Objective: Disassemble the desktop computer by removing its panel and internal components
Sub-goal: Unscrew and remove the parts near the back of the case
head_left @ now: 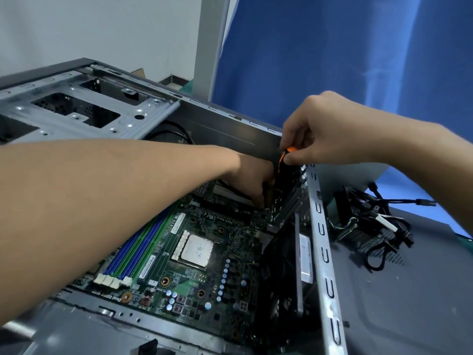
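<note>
Right hand: my right hand [320, 131] grasps the orange top of the screwdriver [282, 172] from above, fingertips curled round it
Left hand: my left hand [253, 180] comes in across the case [323, 226] from the near left, with its fingers pointing down at the foot of the shaft; I cannot tell whether they pinch the shaft, a screw or nothing
Screwdriver axis: close to upright, handle up and leaning a little right, tip down and hidden behind my left fingers
Board: the board [204, 278] lies flat in the case, not yet lifted out; the tool stands at its far right corner
What the move turns on: I judge the screw to sit straight below my right hand, along the tool's long axis, so the turn should go about that axis with the push downward
Nearer hand: left at the tip, right at the top
Risk: if the handle leans, the tip may slip onto the board
Taken out: cables [384, 226] lie on the panel [409, 290] right of the case, well apart
</note>
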